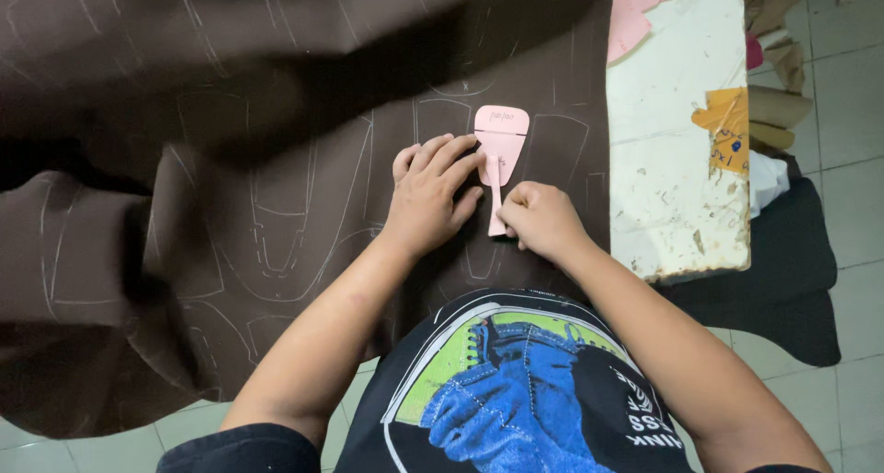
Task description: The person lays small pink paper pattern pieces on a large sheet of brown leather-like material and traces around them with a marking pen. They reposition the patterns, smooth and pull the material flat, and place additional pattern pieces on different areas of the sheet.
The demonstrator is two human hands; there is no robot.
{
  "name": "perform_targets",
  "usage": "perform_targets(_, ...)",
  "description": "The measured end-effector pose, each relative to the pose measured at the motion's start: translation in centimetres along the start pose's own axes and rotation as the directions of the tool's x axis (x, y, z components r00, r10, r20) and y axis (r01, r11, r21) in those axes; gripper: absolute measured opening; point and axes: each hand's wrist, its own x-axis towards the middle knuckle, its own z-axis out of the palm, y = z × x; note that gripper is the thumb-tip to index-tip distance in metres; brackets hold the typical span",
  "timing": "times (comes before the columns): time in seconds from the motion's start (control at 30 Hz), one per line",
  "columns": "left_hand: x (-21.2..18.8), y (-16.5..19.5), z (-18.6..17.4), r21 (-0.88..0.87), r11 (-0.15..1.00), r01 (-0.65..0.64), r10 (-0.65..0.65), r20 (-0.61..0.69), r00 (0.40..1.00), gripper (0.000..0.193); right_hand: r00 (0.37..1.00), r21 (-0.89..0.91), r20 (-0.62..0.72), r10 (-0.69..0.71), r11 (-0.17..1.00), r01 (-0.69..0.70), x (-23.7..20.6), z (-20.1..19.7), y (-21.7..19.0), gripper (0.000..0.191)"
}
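A small pink paper pattern piece (502,138), wide at the top with a thin stem, lies on dark brown fabric (276,114) covered with white chalk outlines. My left hand (431,195) lies flat on the fabric, its fingertips pressing the pattern's left side. My right hand (541,219) is closed at the lower end of the stem, fingers pinched together; whatever it may hold is hidden by the fingers.
The fabric drapes over a worn white table (677,160) whose right part is bare. More pink pattern pieces (635,3) lie at the table's far corner, a yellow paper scrap (727,128) at its right edge. Brown paper and dark cloth sit on the tiled floor (856,114).
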Motion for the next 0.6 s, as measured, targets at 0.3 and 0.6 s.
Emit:
perform_targets(0.3, 0.8, 0.3, 0.1, 0.06, 0.998, -0.006, 0.007, -0.012, 1.0, 0.037, 0.951, 0.259, -0.297, 0.084, 0.966, -0.004, -1.1, -4.8, 4.7, 0.01)
perform_targets(0.6, 1.0, -0.1, -0.1, 0.035, 0.999, -0.006, 0.006, -0.001, 1.0, 0.051, 0.931, 0.412, -0.356, 0.079, 0.908, 0.08, -1.7, -5.0, 5.7, 0.007)
